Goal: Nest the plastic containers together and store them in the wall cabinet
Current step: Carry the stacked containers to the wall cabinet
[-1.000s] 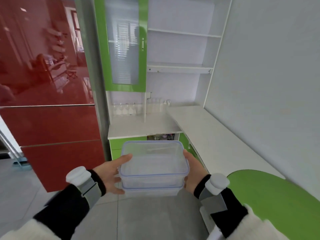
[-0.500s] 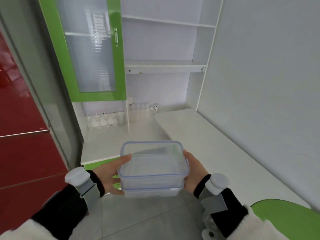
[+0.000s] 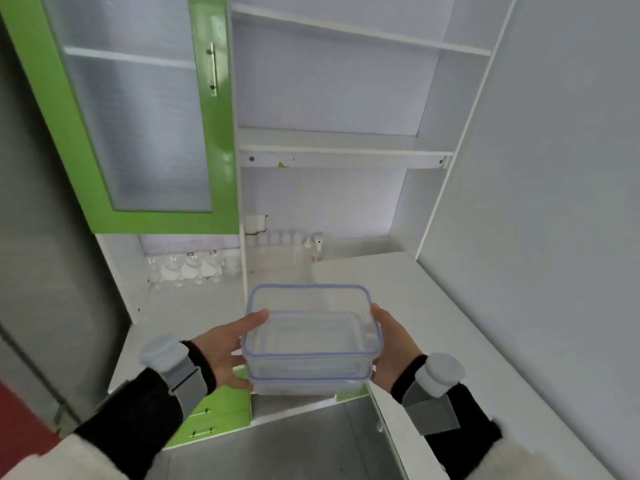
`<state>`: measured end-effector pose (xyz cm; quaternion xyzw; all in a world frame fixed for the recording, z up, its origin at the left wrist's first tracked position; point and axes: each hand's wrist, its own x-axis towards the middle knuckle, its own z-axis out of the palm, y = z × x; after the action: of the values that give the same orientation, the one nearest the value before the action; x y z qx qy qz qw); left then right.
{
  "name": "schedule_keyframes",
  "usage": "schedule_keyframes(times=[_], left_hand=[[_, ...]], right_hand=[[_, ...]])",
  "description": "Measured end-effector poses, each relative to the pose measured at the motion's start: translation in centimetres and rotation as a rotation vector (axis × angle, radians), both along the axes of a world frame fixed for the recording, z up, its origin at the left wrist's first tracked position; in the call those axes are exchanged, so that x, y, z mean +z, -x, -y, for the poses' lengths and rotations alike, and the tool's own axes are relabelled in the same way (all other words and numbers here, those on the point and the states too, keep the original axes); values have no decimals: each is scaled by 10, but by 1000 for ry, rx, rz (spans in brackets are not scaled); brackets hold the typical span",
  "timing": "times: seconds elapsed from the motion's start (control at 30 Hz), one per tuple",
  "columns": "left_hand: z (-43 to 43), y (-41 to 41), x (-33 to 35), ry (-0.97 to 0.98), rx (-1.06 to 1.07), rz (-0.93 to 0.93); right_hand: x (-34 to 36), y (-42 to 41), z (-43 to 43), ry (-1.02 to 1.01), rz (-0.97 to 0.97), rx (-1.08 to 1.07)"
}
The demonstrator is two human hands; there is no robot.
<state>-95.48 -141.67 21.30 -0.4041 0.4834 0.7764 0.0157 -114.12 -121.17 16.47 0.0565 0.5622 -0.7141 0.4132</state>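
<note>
white counter [image 3: 398, 292] below wall cabinet [image 3: 332, 142]

A wall cabinet [image 3: 341, 98] fills the view from ten to one o'clock: a green-framed frosted door [image 3: 138, 116] with a metal handle [image 3: 212, 69] at eleven, open white shelves [image 3: 343, 143] at twelve to one. Below, a white counter [image 3: 415, 299] runs from the centre towards five o'clock along a plain grey wall [image 3: 554, 168] at three. A row of glasses [image 3: 187, 268] stands at the counter's back, at nine. Green drawers [image 3: 214, 414] and grey floor [image 3: 294, 445] lie at six to seven; a red panel [image 3: 17, 427] shows at eight.
</note>
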Motion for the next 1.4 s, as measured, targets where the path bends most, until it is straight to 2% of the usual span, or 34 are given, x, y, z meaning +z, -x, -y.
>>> schedule_keyframes(times=[0.2,0.4,0.57,0.7,0.93,1.4], left_hand=[[67,113,-15,-11,-34,-8],[114,204,-32,-47,-82,-24],[143,289,-58,-72,-118,-29],[150,337,-75,-69,-126,0],[161,413,-114,-136,-76,-10],[175,482,-182,-173,-70,33]], right_hand=[[-10,97,55,37,-8,-15],[-11,173,89,-18,13,-48],[-21,244,115,130,61,-43],[-41,292,131,117,95,-49],[-81,376,150,50,110,-74],[-141,435,168,-13,157,-250]])
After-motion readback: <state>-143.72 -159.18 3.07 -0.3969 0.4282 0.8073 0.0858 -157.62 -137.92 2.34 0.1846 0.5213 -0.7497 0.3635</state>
